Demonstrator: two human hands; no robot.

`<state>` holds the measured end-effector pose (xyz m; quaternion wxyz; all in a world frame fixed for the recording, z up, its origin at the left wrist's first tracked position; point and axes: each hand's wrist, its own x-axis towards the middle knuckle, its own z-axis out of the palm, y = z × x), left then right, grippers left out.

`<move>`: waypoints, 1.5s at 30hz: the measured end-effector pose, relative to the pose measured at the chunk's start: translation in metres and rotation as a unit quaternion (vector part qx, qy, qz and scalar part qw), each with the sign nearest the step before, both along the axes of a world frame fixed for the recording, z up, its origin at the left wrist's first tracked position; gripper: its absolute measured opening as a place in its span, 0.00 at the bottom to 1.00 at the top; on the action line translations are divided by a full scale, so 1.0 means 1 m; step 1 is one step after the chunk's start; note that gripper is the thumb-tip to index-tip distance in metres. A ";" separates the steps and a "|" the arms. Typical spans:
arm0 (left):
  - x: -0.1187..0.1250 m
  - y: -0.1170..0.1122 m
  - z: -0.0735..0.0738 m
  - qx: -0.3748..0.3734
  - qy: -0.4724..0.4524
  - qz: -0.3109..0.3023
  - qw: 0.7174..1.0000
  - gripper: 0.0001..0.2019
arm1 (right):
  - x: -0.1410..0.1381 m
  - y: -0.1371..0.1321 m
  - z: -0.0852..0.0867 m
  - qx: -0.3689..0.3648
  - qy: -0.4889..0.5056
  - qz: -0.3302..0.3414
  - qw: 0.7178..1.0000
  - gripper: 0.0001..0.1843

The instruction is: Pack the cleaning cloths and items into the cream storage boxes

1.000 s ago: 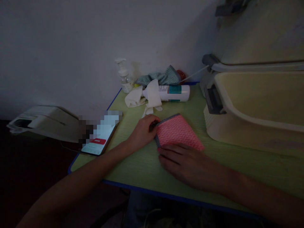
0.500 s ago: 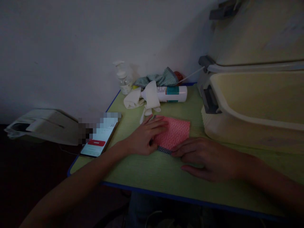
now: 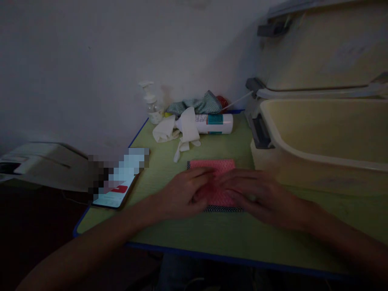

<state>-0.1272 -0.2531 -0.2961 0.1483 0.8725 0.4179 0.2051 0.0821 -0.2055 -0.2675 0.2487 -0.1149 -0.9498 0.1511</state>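
A folded pink cloth (image 3: 216,166) with a dark checked edge lies flat on the green table (image 3: 188,230). My left hand (image 3: 182,192) rests on the cloth's left half, fingers stretched out flat. My right hand (image 3: 257,196) lies on its right half, fingers also flat and pointing left, a little blurred. The two hands meet over the middle of the cloth and cover most of its near part.
A phone (image 3: 117,182) with a lit screen lies at the table's left edge. At the back are white gloves (image 3: 182,129), a lying white bottle (image 3: 214,123), a pump bottle (image 3: 150,103) and a green cloth (image 3: 197,106). A large beige open-lidded tub (image 3: 318,137) fills the right.
The cloth has turned from a tilted lie to square with the table edge. Both hands moved onto it and now press it flat together.
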 end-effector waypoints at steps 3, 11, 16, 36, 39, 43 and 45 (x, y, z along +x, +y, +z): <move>0.002 0.003 -0.004 0.018 -0.038 0.058 0.997 0.17 | -0.011 -0.001 -0.011 0.050 0.022 -0.056 0.997 0.17; -0.002 0.006 -0.009 -0.032 0.149 0.089 0.984 0.31 | -0.018 0.002 -0.049 0.065 -0.123 -0.094 0.986 0.26; -0.006 0.004 -0.008 -0.034 0.217 0.079 0.972 0.34 | -0.015 0.002 -0.051 0.065 -0.183 -0.113 0.974 0.31; -0.013 0.007 -0.006 -0.074 0.224 0.059 0.970 0.39 | 0.007 0.003 -0.047 0.067 -0.229 -0.139 0.961 0.38; -0.017 0.006 -0.009 -0.071 0.197 0.052 0.976 0.40 | 0.008 0.002 -0.046 0.057 -0.216 -0.134 0.965 0.38; -0.017 0.008 -0.013 -0.055 0.082 0.093 0.991 0.30 | 0.009 0.004 -0.044 0.027 -0.168 -0.143 0.975 0.33; -0.017 0.011 -0.013 -0.061 0.016 0.134 0.989 0.24 | 0.008 0.005 -0.044 0.007 -0.140 -0.158 0.977 0.26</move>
